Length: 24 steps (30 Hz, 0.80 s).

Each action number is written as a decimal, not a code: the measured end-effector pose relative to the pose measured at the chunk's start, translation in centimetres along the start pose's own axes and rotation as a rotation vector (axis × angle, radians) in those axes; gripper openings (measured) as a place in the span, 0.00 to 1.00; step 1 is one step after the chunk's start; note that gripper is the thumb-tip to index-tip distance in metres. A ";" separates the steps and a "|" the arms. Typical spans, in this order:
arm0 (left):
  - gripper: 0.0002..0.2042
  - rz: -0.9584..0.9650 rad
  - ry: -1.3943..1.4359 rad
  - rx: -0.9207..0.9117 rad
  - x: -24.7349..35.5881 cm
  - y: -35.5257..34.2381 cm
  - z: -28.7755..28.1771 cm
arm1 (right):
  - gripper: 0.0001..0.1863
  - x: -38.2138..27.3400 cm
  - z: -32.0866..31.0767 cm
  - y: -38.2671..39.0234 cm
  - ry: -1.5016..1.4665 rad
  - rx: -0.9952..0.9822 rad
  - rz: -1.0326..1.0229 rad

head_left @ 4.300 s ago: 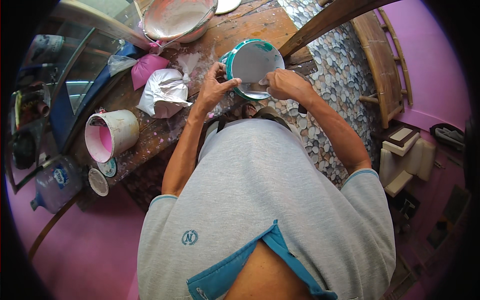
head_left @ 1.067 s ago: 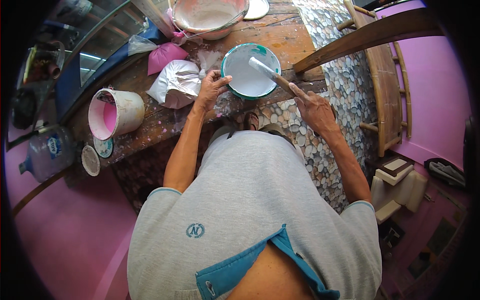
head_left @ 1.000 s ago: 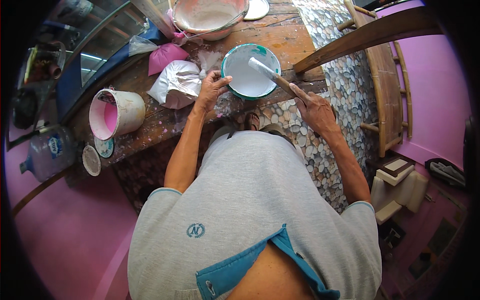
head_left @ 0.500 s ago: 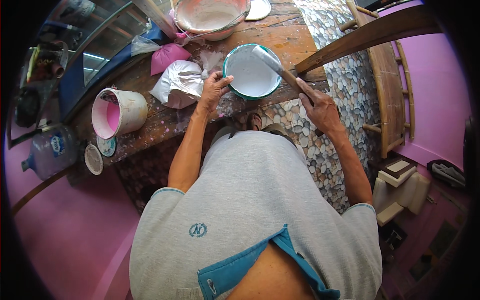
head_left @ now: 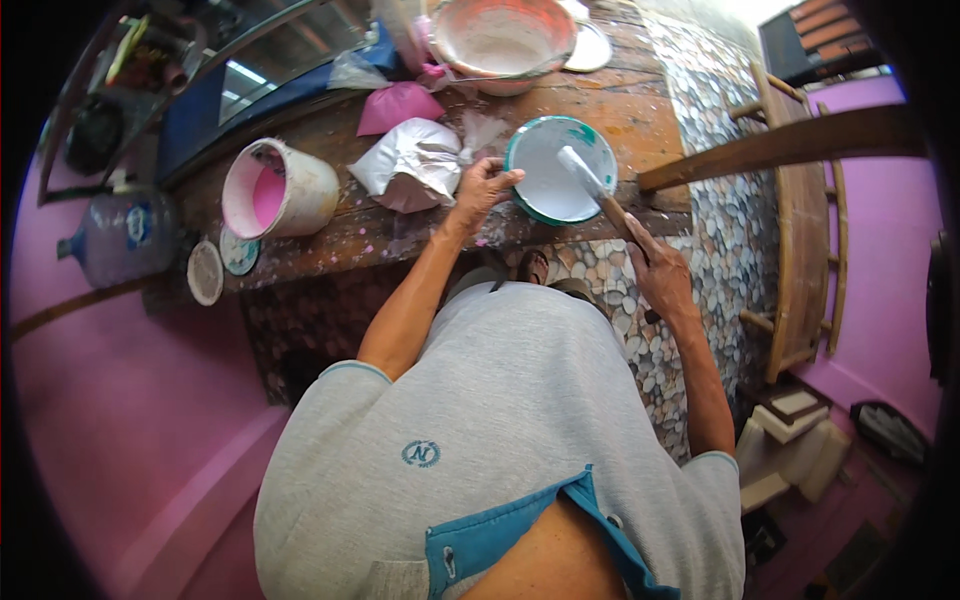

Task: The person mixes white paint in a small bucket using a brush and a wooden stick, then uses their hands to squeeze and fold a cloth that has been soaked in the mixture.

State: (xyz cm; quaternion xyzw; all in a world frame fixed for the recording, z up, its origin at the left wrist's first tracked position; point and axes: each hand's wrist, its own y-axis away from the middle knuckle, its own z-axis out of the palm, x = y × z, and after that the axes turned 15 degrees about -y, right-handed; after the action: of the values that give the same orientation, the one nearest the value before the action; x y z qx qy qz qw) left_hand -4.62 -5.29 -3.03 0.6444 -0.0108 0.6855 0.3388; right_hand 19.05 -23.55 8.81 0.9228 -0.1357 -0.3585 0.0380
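Observation:
A round tub [head_left: 515, 145] with a green rim holds thick white paint [head_left: 543, 185] and stands near the table's front edge. My left hand [head_left: 484, 192] grips its left side, thumb at the rim. In my right hand [head_left: 662, 272] is a wooden stick [head_left: 607, 207], held by its handle with the index finger stretched along it. The stick's white-coated end dips into the tub, tilted over the right rim. Left of the tub lie a silvery-white bag [head_left: 412, 160] and a knotted pink bag [head_left: 398, 108].
A paint-stained white bucket [head_left: 312, 195] with pink paint stands at the left, two round lids [head_left: 206, 273] beside it. An orange basin [head_left: 560, 45] sits behind the tub, near a white lid [head_left: 590, 47]. A wooden beam [head_left: 790, 143] slants in at right. A bamboo bench [head_left: 800, 260] stands beyond.
The view has shifted, so everything sits farther right and slightly lower. The stick's coated end has moved from the tub's far rim toward its middle. My left hand keeps its place on the tub.

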 end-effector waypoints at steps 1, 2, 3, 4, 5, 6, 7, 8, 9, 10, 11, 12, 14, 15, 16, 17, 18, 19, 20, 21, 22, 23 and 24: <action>0.21 0.007 -0.056 0.002 0.1 0.1 0.1 | 0.24 0.1 0.1 0.1 -0.019 -0.020 -0.033; 0.23 0.015 -0.113 0.009 0.4 0.3 0.2 | 0.23 0.1 0.1 0.1 -0.073 -0.008 -0.016; 0.25 0.094 -0.203 0.131 -0.3 0.3 0.4 | 0.23 -0.3 0.1 0.1 -0.120 0.002 0.005; 0.28 0.171 -0.295 0.235 -1.3 0.0 0.5 | 0.23 -0.6 0.5 0.2 -0.131 -0.009 -0.018; 0.32 0.193 -0.455 0.370 -0.3 0.8 1.3 | 0.23 -0.5 0.4 0.2 -0.150 -0.013 -0.012; 0.34 0.259 -0.611 0.526 0.4 2.6 1.6 | 0.23 -0.4 0.3 -0.2 -0.170 -0.015 -0.004; 0.31 0.240 -0.628 0.602 -0.1 3.3 1.8 | 0.23 -0.4 0.1 -0.3 -0.166 -0.014 -0.041; 0.27 0.219 -0.609 0.619 0.6 4.5 2.1 | 0.23 0.8 0.6 -0.6 -0.203 0.032 -0.179; 0.23 0.226 -0.562 0.641 0.4 5.2 2.4 | 0.23 0.5 0.2 -0.8 -0.227 -0.004 -0.130; 0.22 0.194 -0.576 0.544 0.7 6.0 2.5 | 0.23 0.2 0.1 -0.9 -0.263 -0.037 -0.080; 0.20 0.161 -0.591 0.452 1.2 6.8 2.7 | 0.23 0.0 -0.1 -1.0 -0.257 -0.012 -0.072; 0.20 0.178 -0.592 0.430 1.4 7.1 3.2 | 0.24 -0.2 -0.5 -1.1 -0.320 -0.050 -0.049; 0.16 0.059 -0.480 -0.021 2.0 8.1 4.4 | 0.24 -0.1 -0.8 -1.4 -0.391 -0.074 -0.025; 0.16 0.066 -0.488 -0.036 2.7 8.5 5.3 | 0.24 0.0 -1.0 -1.5 -0.420 -0.078 -0.045; 0.15 -0.008 -0.394 -0.191 4.0 9.1 6.5 | 0.25 0.2 -1.1 -1.7 -0.449 -0.084 -0.064; 0.14 -0.087 -0.298 -0.337 4.6 9.6 7.6 | 0.26 0.3 -1.0 -1.8 -0.463 -0.086 -0.064; 0.14 -0.087 -0.304 -0.344 4.3 9.6 8.4 | 0.26 0.1 -1.1 -1.8 -0.467 -0.077 -0.061; 0.13 -0.091 -0.326 -0.354 3.8 9.6 9.3 | 0.25 -0.3 -1.2 -1.8 -0.509 -0.098 -0.053; 0.13 -0.094 -0.347 -0.363 3.4 9.4 10.0 | 0.25 -0.5 -1.3 -1.8 -0.550 -0.118 -0.046; 0.17 -0.110 -0.363 -0.396 3.0 9.3 10.6 | 0.25 -0.2 -0.8 -1.9 -0.573 -0.113 -0.085; 0.17 -0.120 -0.359 -0.397 2.4 9.3 11.3 | 0.25 0.2 -0.3 -1.7 -0.575 -0.119 -0.076; 0.20 -0.155 -0.321 -0.352 1.9 9.2 12.2 | 0.25 0.6 0.2 -1.5 -0.573 -0.090 -0.134; 0.22 -0.189 -0.282 -0.305 1.3 9.0 12.9 | 0.25 0.9 0.8 -1.4 -0.571 -0.062 -0.192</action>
State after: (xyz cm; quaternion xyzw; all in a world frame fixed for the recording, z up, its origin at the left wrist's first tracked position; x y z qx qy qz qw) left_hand 2.45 -17.43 4.12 0.6733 -0.1012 0.5441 0.4903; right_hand 19.51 -22.46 7.42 0.7917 -0.0418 -0.6094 -0.0077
